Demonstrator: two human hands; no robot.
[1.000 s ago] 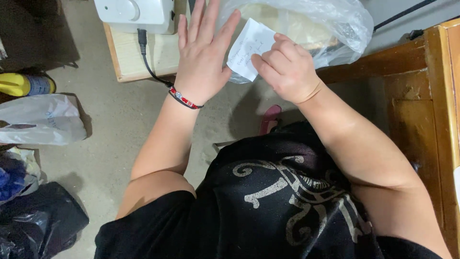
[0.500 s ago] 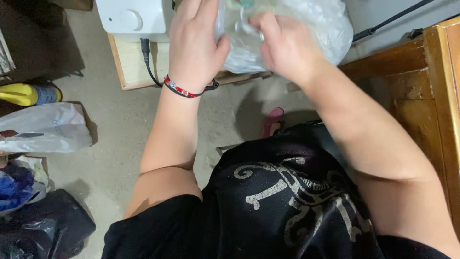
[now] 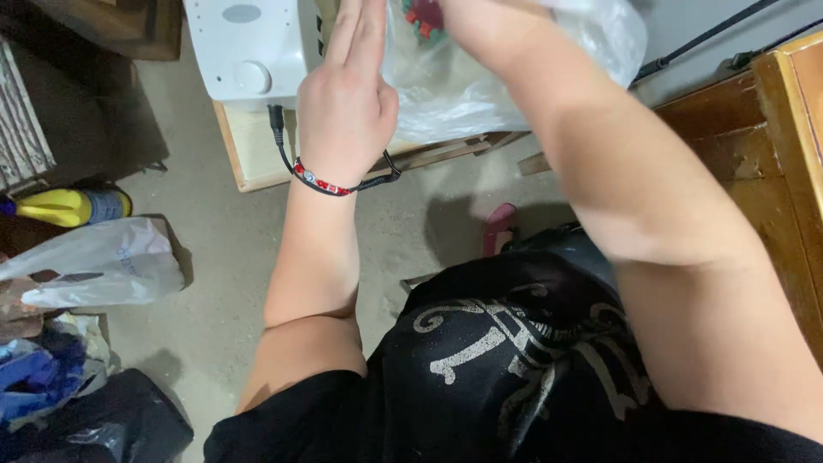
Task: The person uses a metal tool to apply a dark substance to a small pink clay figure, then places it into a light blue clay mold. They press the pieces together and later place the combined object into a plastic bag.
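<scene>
Since a moment ago we have raised both hands, our left hand flat with fingers pressed together beside one clear, crinkled plastic bag, right hand fingers unseen.

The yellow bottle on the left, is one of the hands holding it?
No. The yellow bottle lies on the floor at the left edge, while the left hand and right hand are up at the clear plastic bag.

The top edge cuts off the left hand's fingers and nearly all of the right hand, so its grip is untold. Red and green contents inside the clear plastic bag are too blurred to identify.
</scene>
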